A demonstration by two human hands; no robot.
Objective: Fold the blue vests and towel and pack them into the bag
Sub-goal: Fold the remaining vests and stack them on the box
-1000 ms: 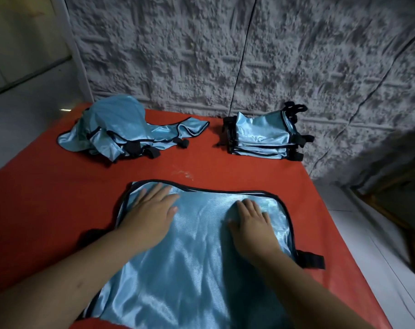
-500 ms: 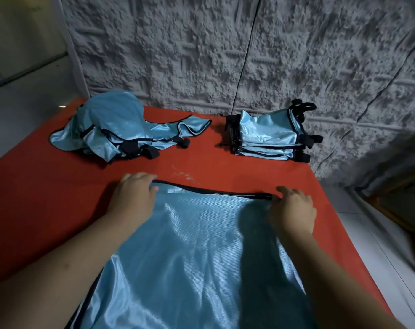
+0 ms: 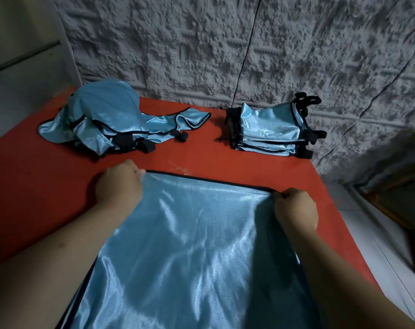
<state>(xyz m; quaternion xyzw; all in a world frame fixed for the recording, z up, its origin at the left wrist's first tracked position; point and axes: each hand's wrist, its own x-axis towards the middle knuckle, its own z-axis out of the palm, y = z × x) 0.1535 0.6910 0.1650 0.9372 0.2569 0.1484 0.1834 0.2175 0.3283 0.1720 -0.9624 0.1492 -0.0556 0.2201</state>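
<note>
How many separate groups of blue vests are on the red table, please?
3: a loose heap back left, a folded stack back right, and one vest spread in front, both hands gripping its far corners. Vests per pile are unclear.

A shiny light-blue vest [image 3: 190, 245] with black piping lies spread flat on the near part of the table, its far edge running left to right and held at both far corners. At the far left, a loose heap of unfolded blue vests [image 3: 111, 122] sits crumpled, black straps sticking out toward the near side. At the far right, a neat stack of folded blue vests [image 3: 270, 129] rests close to the wall, black straps at both its ends.
</note>
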